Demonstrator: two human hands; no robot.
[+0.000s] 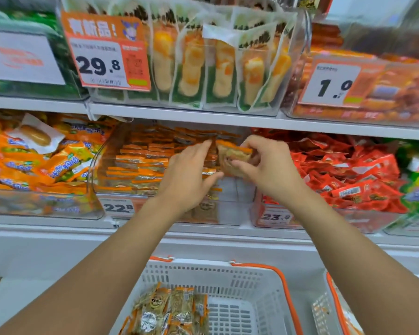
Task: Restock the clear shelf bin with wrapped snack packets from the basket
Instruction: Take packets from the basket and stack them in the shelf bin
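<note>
Both hands were up at the clear shelf bin (99,165), mid-placement: the right hand (264,165) pinched a snack packet (232,157) over the bin's sparse right side, while the left hand (191,170), fingers straight, steadied the stacked packets. Next, probably, came seating that packet upright, then reaching down to the basket (252,281), where more packets (169,308) lay.

The scene was brightly and evenly lit from overhead, with almost no hard shadows. Soft glare washed the clear bin fronts (228,204) and the glossy red packets (348,170). Wide-angle distortion bowed the shelf edge (228,119) and stretched both forearms. The upper corners and far right were smeared and out of focus; the 29.8 price tag (107,61) stayed fairly sharp.
</note>
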